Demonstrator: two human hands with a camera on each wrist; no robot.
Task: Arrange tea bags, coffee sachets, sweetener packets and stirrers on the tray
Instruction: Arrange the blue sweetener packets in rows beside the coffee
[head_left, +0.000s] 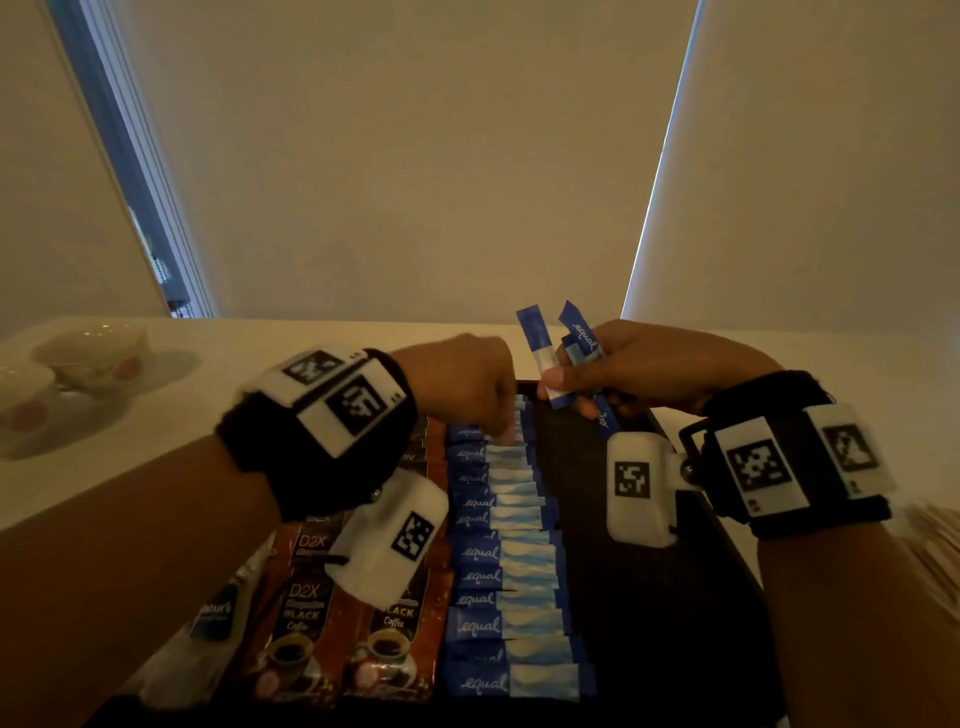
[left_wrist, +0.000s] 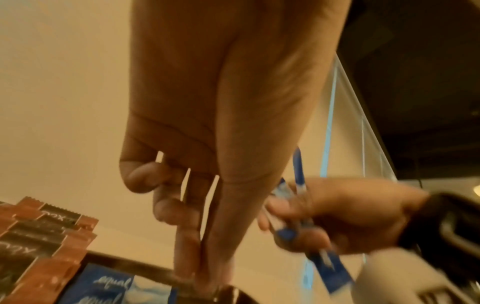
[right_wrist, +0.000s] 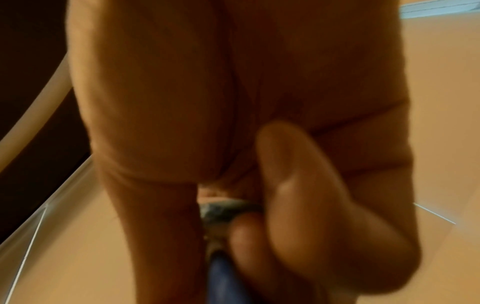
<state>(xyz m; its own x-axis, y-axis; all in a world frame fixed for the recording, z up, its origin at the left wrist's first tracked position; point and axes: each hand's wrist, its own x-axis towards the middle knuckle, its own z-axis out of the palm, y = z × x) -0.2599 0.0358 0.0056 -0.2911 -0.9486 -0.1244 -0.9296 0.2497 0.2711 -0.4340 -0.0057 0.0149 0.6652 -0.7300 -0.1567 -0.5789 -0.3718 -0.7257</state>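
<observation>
Over a dark tray (head_left: 727, 561), the right hand (head_left: 654, 369) grips a fan of blue sweetener packets (head_left: 540, 348) at 12 o'clock. The left hand (head_left: 457, 384), fingers extended downward and thumb alongside, touches the far end of a packet row (head_left: 509, 571) running toward 6 o'clock. Coffee sachets (head_left: 306, 613) lie at 8 o'clock.

Head view downward over tray (head_left: 649, 597); wrist views close along palms, left sharing tray edge.
</observation>
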